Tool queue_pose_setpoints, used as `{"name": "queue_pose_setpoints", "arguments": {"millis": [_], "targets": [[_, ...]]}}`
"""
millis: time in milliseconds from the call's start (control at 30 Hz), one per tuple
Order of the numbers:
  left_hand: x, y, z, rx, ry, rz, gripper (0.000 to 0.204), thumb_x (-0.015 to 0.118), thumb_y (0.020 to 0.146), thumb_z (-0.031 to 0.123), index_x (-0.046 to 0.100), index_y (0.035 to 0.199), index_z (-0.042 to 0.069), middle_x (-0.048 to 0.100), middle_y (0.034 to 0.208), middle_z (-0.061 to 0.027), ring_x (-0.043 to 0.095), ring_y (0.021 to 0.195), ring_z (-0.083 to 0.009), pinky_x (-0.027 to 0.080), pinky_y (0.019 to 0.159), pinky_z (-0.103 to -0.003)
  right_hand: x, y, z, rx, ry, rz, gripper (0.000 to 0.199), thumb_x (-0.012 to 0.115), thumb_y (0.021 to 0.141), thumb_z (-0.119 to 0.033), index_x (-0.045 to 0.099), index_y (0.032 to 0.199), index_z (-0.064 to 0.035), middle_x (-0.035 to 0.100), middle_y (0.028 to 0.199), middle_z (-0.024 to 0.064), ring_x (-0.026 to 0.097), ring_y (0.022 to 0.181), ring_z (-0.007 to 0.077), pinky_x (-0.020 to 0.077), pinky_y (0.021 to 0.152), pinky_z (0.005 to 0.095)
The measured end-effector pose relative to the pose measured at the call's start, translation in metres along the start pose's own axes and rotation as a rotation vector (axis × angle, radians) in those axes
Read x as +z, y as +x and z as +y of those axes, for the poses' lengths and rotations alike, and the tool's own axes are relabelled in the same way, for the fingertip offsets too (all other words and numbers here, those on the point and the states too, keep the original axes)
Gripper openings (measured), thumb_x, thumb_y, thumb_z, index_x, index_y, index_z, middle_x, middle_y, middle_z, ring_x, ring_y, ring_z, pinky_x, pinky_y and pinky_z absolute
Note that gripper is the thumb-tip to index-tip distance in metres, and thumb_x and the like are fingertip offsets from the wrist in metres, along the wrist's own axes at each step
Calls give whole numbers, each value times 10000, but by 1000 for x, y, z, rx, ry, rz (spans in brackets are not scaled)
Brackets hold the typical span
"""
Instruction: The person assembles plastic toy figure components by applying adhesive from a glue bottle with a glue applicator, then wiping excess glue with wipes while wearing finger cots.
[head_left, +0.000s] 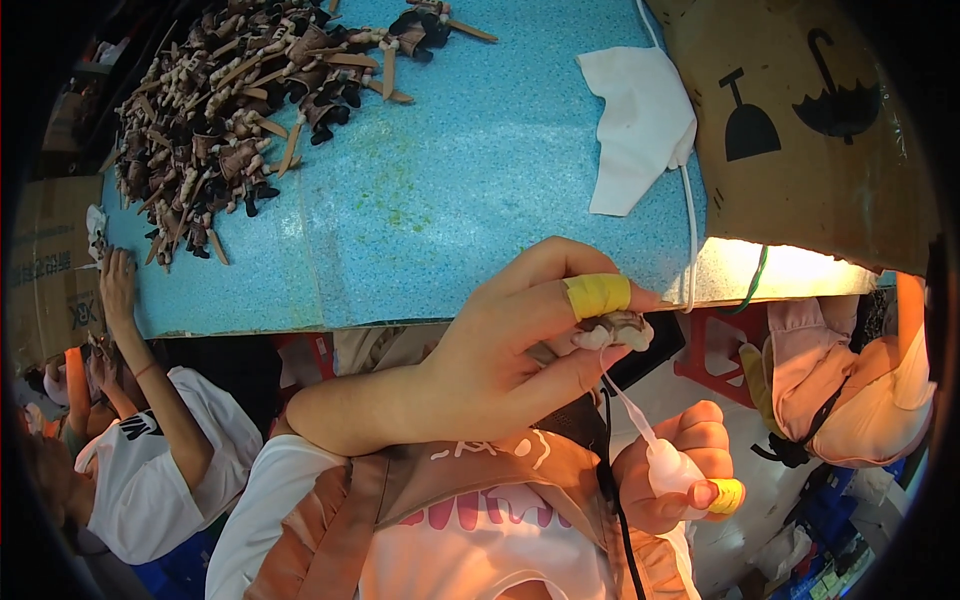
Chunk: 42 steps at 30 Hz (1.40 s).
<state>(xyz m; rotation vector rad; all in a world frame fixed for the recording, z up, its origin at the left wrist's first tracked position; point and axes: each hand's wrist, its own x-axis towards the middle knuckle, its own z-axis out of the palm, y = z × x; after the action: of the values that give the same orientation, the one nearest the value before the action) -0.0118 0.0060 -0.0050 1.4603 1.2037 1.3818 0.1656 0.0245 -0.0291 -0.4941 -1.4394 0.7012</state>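
My left hand (pixel 530 340), with yellow tape round a finger, pinches a small pale and brown figure part (pixel 618 330) between thumb and fingers. Lower and to the right, my right hand (pixel 690 450) is wrapped round a small translucent white squeeze bottle (pixel 668 468) with a long thin nozzle. That nozzle points up and left, its tip close to the figure part; whether they touch I cannot tell. Yellow tape also covers a digit of my right hand. Both hands are just in front of the table's near edge.
A heap of small brown, black and cream figures with flat wooden-coloured pieces (pixel 230 120) covers the far left of the blue tabletop (pixel 450 200). A white face mask (pixel 640 125) lies right, beside a cardboard box (pixel 800 130). Co-workers sit left (pixel 170 460) and right (pixel 850 390).
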Motion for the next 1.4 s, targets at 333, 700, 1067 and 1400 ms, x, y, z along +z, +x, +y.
{"name": "queue_pose_setpoints", "arguments": {"millis": [333, 700, 1067, 1400], "targets": [[0, 0, -1, -34, -50, 17, 266, 554, 815, -23, 538, 1081, -22, 467, 1055, -106, 547, 870, -144, 435, 730, -232, -4, 2, 1, 36, 5, -73, 154, 548, 859, -310, 509, 857, -161, 382, 564, -42, 276, 447, 107, 200, 459, 277], [0, 3, -3, -7, -42, 4, 277, 560, 807, -23, 538, 1083, -24, 472, 1049, -108, 546, 859, -149, 440, 727, -235, -4, 3, 1, 90, 81, -51, 212, 487, 881, -291, 401, 762, -138, 259, 598, -27, 223, 547, 116, 210, 582, 302], [-1, 1, -2, -23, -18, 1, 279, 558, 808, -21, 536, 1086, -22, 471, 1051, -109, 553, 871, -151, 447, 738, -239, -5, 8, -5, 171, 92, -99, 208, 478, 885, -284, 413, 750, -140, 252, 583, -29, 230, 543, 117, 217, 581, 300], [-1, 1, -4, -31, -86, 25, 282, 544, 816, -31, 524, 1096, -28, 465, 1048, -113, 525, 849, -147, 420, 741, -238, -5, 11, -10, 191, -5, 17, 225, 539, 859, -317, 422, 792, -137, 322, 575, -32, 264, 500, 116, 229, 522, 293]]}}
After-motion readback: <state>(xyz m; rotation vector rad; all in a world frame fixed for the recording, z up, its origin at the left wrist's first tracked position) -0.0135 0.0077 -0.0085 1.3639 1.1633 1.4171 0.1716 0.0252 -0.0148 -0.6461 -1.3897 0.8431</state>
